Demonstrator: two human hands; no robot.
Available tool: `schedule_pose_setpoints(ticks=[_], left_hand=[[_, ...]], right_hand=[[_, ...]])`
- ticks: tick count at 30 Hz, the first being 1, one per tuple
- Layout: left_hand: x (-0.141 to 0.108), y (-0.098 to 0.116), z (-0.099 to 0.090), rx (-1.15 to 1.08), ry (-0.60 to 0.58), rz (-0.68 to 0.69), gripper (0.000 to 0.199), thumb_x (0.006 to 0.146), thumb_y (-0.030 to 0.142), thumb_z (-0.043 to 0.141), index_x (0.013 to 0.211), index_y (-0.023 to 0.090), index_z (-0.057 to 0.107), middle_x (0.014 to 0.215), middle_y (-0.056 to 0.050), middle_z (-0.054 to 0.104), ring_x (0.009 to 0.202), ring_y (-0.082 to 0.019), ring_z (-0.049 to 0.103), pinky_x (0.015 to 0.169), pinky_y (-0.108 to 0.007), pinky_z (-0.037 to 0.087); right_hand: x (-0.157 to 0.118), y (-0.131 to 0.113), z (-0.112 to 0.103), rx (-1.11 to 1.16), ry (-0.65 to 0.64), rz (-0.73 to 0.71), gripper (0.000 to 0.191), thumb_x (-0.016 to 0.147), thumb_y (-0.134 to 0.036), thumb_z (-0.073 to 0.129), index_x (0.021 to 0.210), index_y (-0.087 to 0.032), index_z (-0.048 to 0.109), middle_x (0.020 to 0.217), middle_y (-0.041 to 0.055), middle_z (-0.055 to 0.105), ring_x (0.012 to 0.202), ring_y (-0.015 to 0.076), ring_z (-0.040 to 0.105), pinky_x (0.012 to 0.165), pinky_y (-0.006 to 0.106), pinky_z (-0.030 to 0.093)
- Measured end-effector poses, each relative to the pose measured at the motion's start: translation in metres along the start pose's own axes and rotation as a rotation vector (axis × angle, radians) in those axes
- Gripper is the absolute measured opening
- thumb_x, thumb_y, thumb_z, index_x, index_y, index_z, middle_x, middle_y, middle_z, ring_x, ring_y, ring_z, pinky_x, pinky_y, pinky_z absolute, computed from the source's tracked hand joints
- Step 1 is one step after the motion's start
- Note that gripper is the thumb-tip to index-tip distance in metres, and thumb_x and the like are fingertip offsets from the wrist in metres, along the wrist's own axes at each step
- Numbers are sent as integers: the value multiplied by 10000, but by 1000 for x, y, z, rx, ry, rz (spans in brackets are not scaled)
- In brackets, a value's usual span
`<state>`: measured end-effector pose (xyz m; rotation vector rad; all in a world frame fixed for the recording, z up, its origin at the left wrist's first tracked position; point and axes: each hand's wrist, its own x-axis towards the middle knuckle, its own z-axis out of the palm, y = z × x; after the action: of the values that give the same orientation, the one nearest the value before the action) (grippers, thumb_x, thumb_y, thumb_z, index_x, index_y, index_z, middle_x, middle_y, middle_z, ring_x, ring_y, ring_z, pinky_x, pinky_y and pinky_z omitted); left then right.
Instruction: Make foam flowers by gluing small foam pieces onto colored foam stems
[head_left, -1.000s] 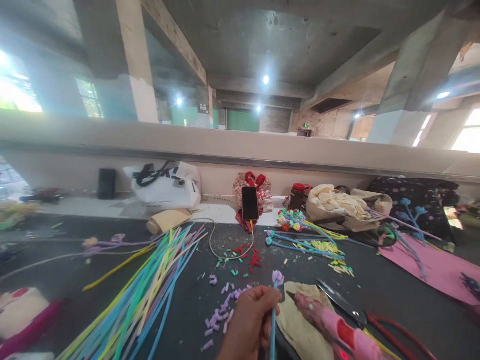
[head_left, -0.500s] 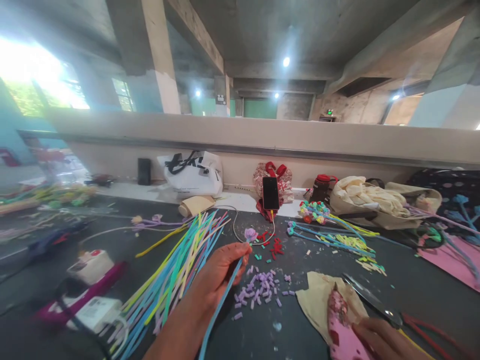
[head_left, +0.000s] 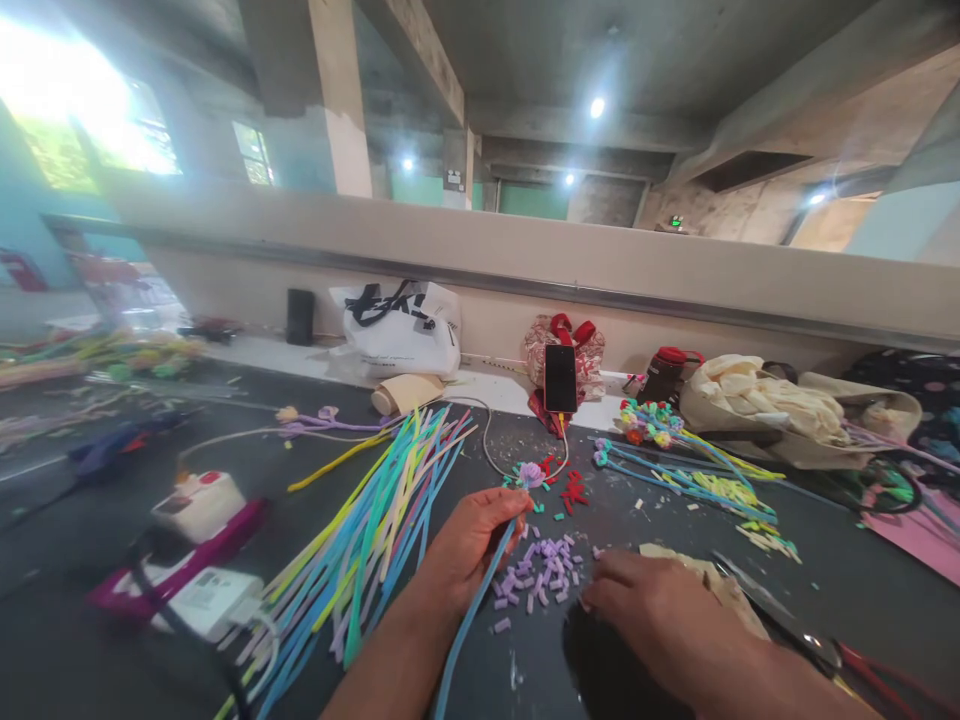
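Pinched in my left hand (head_left: 480, 530) is a long blue stem (head_left: 474, 610), with a small purple flower (head_left: 532, 475) at its upper end, just past the fingertips. My right hand (head_left: 645, 600) hangs over the table beside a pile of short purple pieces (head_left: 541, 572); its fingers are bent downward, and whether they hold anything is hidden. Behind that hand lies a crumpled beige cloth (head_left: 697, 570), partly covered. Scissors with red handles (head_left: 821, 652) rest to its right. Red pieces (head_left: 574, 492) are scattered beyond the purple pile.
A bundle of coloured stems (head_left: 375, 510) lies left of my left arm. Farther left is a power strip (head_left: 187, 560) with plugs. A phone (head_left: 560, 380) stands at the back. Finished blue stems (head_left: 675, 480), a beige bag (head_left: 765, 410) and a white bag (head_left: 401, 330) are around.
My right hand has let go of the pink tool on the cloth and moved left to the purple pieces, covering where the tool lay. The view has shifted slightly; my left hand still holds the stem.
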<state>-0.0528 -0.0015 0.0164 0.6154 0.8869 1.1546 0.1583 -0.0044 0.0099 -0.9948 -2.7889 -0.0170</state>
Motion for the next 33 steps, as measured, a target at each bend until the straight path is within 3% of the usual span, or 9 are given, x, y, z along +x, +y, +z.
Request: schedule_pose_setpoints(ticks=[6, 14, 20, 27, 33], left_hand=[[-1, -3, 2, -36, -13, 3, 139, 615, 230, 638, 588, 124, 552, 417, 64, 466, 322, -15, 375, 325, -124, 245], [-2, -6, 4, -26, -31, 20, 127, 658, 230, 614, 623, 123, 556, 420, 52, 495, 303, -23, 386, 308, -138, 226], [0, -10, 3, -11, -36, 38, 149, 649, 247, 618, 599, 122, 555, 404, 60, 478, 289, -25, 365, 302, -148, 224], [-4, -12, 8, 7, -50, 35, 167, 619, 258, 647, 599, 125, 549, 393, 67, 475, 278, -21, 348, 316, -159, 211], [-5, -13, 12, -2, -69, -12, 181, 625, 261, 641, 581, 140, 513, 365, 79, 452, 273, -28, 355, 323, -161, 203]], right_hand=[[38, 3, 0, -200, -236, -37, 159, 756, -109, 448, 736, -175, 591, 728, 28, 600, 583, 113, 536, 482, 193, 315], [54, -9, 12, -171, -214, -157, 132, 771, -137, 445, 739, -192, 561, 759, 22, 586, 644, 140, 534, 508, 226, 306], [59, -9, 20, -52, -184, -106, 122, 739, -140, 442, 754, -149, 562, 747, 72, 595, 617, 162, 533, 519, 244, 340], [50, 4, 1, 287, -63, 89, 162, 746, -86, 383, 799, -155, 520, 657, -14, 573, 577, 84, 523, 509, 151, 384], [44, 10, -3, 1095, -19, 359, 182, 671, -146, 552, 850, -150, 584, 630, -46, 558, 516, 66, 501, 461, 157, 374]])
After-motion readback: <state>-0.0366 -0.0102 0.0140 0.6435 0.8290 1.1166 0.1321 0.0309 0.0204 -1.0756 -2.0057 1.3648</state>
